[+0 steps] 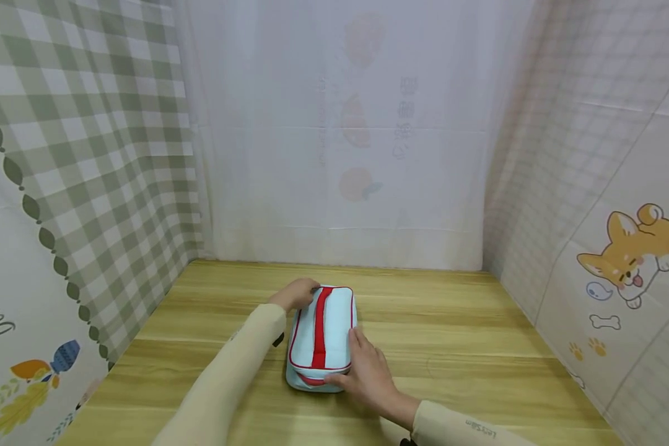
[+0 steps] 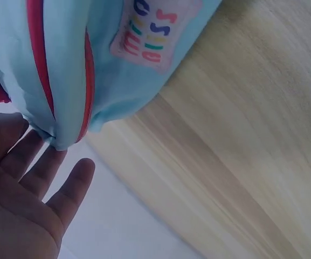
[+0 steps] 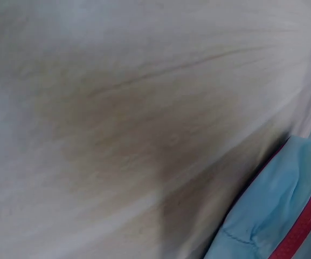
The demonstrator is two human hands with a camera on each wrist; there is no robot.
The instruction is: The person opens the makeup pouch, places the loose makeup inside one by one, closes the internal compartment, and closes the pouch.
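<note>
A light-blue zippered pouch with red piping and a red strap along its top lies lengthwise on the wooden table. My left hand is at its far left corner. In the left wrist view, the thumb and first fingers of that hand pinch the pouch's end beside the red zipper; the little finger stands off it. My right hand grips the near right corner, thumb across the front end and fingers along the right side. In the right wrist view the pouch shows only at the lower right, and the hand is out of sight.
The wooden table runs back to a white curtain. A green checked cloth hangs at the left, a white cloth with a cartoon dog at the right. A printed label is on the pouch's side.
</note>
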